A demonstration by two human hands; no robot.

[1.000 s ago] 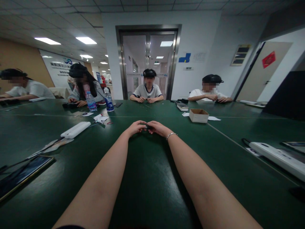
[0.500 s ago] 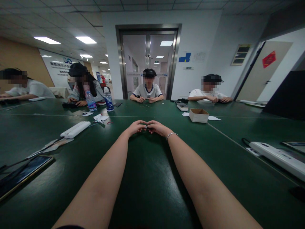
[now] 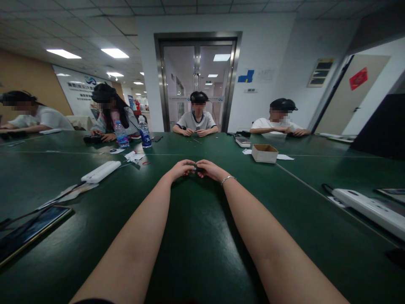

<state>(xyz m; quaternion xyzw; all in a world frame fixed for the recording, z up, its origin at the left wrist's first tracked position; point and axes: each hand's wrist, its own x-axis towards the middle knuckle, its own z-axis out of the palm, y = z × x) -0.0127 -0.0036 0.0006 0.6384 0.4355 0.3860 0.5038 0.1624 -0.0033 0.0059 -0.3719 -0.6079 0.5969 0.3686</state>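
Both my arms stretch forward over the dark green table (image 3: 196, 228), and the hands meet near the middle of the view. My left hand (image 3: 182, 169) has its fingers bent inward around a small dark object (image 3: 196, 169), too small to name. From the other side my right hand (image 3: 209, 170), with a silvery bracelet (image 3: 228, 180) at the wrist, closes its fingers on the same spot. Fingertips of the two hands almost touch, and they hide most of what is held.
To the left lie a white power strip (image 3: 101, 172) and a phone (image 3: 31, 232); beyond stand two bottles (image 3: 144, 133). An open cardboard box (image 3: 264, 154) is ahead on the right. Another white power strip (image 3: 370, 209) lies right. Several people sit around the table.
My hands stay in nearly the same place. A little more of the small dark object shows between the fingertips now.
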